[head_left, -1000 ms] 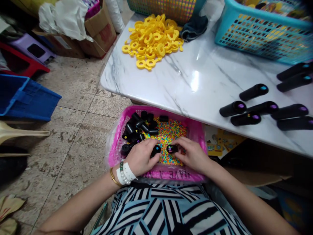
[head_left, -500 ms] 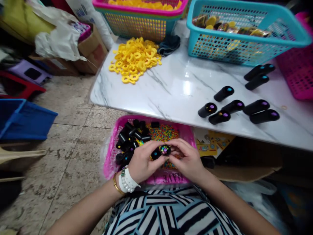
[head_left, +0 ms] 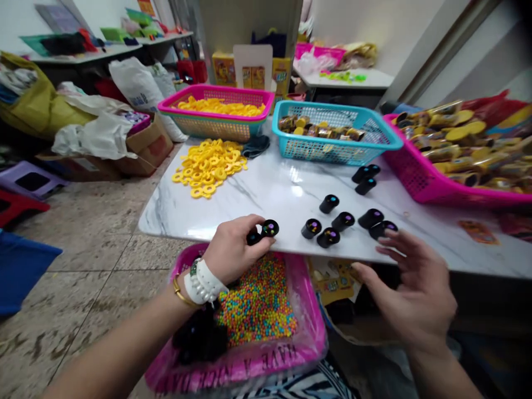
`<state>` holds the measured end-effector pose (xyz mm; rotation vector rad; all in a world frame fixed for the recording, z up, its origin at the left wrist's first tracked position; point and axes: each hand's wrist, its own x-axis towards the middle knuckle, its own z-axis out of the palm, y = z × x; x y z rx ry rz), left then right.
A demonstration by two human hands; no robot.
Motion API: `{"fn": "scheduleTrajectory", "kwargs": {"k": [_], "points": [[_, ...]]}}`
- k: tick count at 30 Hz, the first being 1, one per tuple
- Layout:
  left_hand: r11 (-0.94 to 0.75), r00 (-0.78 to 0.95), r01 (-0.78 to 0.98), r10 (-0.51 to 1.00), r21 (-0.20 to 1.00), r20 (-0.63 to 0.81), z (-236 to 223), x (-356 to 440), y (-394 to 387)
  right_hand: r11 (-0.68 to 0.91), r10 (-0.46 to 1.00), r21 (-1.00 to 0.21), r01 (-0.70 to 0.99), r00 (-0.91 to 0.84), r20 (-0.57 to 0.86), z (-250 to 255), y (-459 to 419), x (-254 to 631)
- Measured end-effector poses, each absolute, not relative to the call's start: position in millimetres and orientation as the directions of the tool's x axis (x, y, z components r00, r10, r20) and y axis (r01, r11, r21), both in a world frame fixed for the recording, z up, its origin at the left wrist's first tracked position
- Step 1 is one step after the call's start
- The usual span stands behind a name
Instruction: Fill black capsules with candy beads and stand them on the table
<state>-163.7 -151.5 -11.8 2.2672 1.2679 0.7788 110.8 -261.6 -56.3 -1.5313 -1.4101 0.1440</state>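
Two small black cylinders (head_left: pixel 271 228) are pinched between the thumb and fingers of my left hand (head_left: pixel 233 252) at the table's front edge. A purple dot and small coloured bits show in the open top of one; the other is partly hidden by the fingers. My right hand (head_left: pixel 415 293) is empty with its fingers apart, just in front of several black cylinders (head_left: pixel 329 238) standing on the table. Those have purple or blue dots inside. Below my left hand, a pink basket (head_left: pixel 319 327) lined with clear plastic holds many tiny coloured balls (head_left: pixel 257 310) and more black cylinders.
On the marble-patterned table (head_left: pixel 274 199) lie a pile of yellow rings (head_left: pixel 211 166) and a dark cloth (head_left: pixel 255 146). Behind stand a pink-rimmed basket (head_left: pixel 166 105) of yellow parts and a blue basket (head_left: pixel 286 149). At right, a pink basket (head_left: pixel 415 177) holds gold-wrapped tubes.
My hands have come apart. The left has risen from the basket to the table edge with the black cylinders; the right has moved right and opened. The view has tilted up.
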Motion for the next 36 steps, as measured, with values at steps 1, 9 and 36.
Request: {"fn": "scheduleTrajectory", "kwargs": {"k": [1, 9, 36], "points": [[-0.496, 0.437, 0.626, 0.862, 0.601, 0.256, -12.0, -158.0, -143.0, 0.151, 0.769, -0.686, 0.712, 0.351, 0.534, -55.8, -253.9, 123.6], [-0.568, 0.554, 0.601, 0.803, 0.562, 0.219, -13.1, -112.6, -109.7, 0.024, 0.805, -0.37, 0.929, 0.202, 0.558, -53.5, -221.8, 158.7], [-0.624, 0.557, 0.558, 0.77, 0.547, 0.311, -41.0, -181.9, -198.0, 0.073, 0.967, -0.54, 0.838, 0.073, 0.245, -26.2, -266.1, 175.5]]}}
